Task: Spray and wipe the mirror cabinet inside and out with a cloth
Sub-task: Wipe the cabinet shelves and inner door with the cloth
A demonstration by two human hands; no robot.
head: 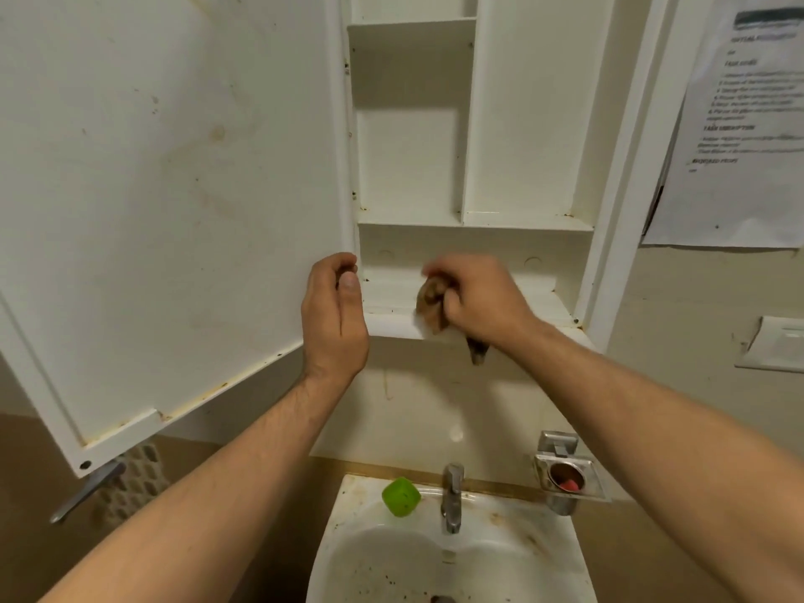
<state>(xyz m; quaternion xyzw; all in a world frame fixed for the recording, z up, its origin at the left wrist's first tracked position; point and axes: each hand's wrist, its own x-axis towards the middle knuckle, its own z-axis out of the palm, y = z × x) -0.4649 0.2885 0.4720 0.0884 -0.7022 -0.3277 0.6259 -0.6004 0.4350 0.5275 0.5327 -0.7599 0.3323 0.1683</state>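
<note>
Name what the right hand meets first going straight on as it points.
Likely the back wall of the cabinet's lowest compartment; the right hand, gripping the cloth, points inward. Depth unclear.

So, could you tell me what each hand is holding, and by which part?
Right hand: crumpled brown cloth, bunched in its fingers. Left hand: white cabinet door, fingers curled round its lower corner nearest the cabinet.

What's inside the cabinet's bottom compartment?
The right hand gripping a brown cloth; no other items show. The floor beneath them is covered. The left hand holds the door.
</note>
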